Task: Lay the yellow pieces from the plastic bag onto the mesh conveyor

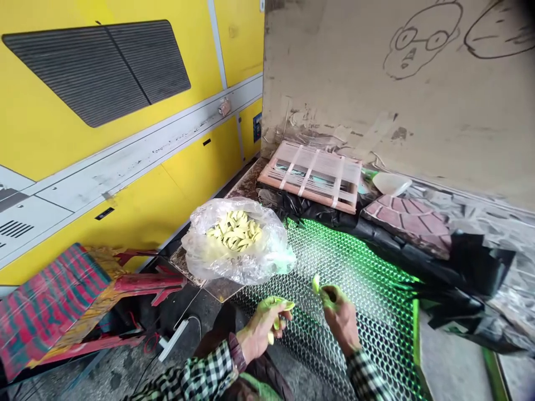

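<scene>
- Yellow machine panelling (125, 167) with a louvred vent (96, 72) fills our left side, and a scuffed cardboard sheet (355, 94) with doodled faces stands to our right.
- Below the cardboard, we see a pink-edged wooden frame (309, 175) bound with pale strips, a pink tile (405, 223) and crumpled black plastic sheeting (468, 267).
- Our left hand (263, 328) is curled shut around a green-coated piece (282, 304), with a pale tip showing below the fingers.
- Our right hand (340, 320) pinches a pale piece (316, 284) between thumb and forefinger, and its fingers (330, 295) are smeared green.
- Both hands hover just above a hexagonal wire mesh (355, 278) streaked bright green, and checked sleeves (368, 376) run back towards us.
- A clear plastic bag (273, 245) sits open on the speckled brown desk (221, 289), just beyond the hands, beside the mesh.
- Inside it lies a heap of pale crescent pieces (234, 231), with a green tinge on the plastic at its right side.
- So far, we can make out green clearly on only the piece in our left hand, while the heap in the bag looks mostly pale, so much appears left.
</scene>
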Demonstrator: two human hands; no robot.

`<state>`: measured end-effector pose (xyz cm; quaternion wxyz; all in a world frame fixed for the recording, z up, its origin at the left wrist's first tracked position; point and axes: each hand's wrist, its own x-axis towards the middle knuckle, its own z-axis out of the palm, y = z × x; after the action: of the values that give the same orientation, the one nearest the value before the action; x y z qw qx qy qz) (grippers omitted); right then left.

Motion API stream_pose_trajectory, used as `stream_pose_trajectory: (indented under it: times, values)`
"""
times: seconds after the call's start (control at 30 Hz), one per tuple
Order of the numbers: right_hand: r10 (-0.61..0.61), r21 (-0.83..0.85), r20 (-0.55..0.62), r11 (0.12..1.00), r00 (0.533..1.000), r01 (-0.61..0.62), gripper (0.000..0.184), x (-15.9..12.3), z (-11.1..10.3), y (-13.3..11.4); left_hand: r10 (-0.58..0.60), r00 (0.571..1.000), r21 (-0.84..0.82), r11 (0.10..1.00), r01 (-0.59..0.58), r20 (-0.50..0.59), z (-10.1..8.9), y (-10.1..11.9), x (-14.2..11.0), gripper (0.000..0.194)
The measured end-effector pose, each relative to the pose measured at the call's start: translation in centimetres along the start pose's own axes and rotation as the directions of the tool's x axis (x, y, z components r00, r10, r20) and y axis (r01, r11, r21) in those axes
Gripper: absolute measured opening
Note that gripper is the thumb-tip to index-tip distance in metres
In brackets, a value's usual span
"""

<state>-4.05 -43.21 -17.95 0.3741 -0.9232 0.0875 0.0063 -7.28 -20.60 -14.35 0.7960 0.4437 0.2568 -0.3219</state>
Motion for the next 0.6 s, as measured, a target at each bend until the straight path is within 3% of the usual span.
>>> stream_pose_trajectory:
  times: [0.13,0.17,0.23,0.27,0.33,0.5,0.6]
  values:
    - [0.027,-0.005,-0.082,1.0,0.996,-0.027,0.042,-0.8,-0.6,-1.8,-0.02,1.0,0.062,0.998,0.019,0.005,0.2,0.5,0.1,0.039]
    - [0.043,0.047,-0.044,0.998,0.998,-0.041,0.043,-1.2,-0.8,-2.6,-0.023,1.0,0.09,0.996,0.023,0.009,0.3,0.6,0.1,0.037]
    - [0.044,0.209,0.185,0.974,0.982,-0.083,0.045,-2.2,-0.9,-4.0,-0.017,1.0,0.147,0.989,0.016,0.005,0.6,0.5,0.1,0.036]
    - [0.013,0.281,0.31,0.954,0.951,-0.105,0.045,-2.8,-0.8,-4.5,-0.009,1.0,0.173,0.985,0.009,0.001,0.7,0.5,0.1,0.037]
    - [-0.037,0.357,0.429,0.925,0.902,-0.132,0.044,-3.9,-0.4,-5.2,0.012,1.0,0.209,0.978,-0.013,0.01,0.8,0.3,0.2,0.037]
    - [0.031,0.347,0.305,0.927,0.952,-0.141,0.047,-4.7,1.4,-4.1,0.029,0.999,0.225,0.974,-0.038,0.046,0.5,-0.2,0.7,0.043]
    - [0.007,0.177,0.05,0.984,0.999,-0.016,0.044,-4.3,2.1,-2.4,0.03,0.999,0.207,0.978,-0.032,0.013,0.1,-0.5,1.1,0.044]
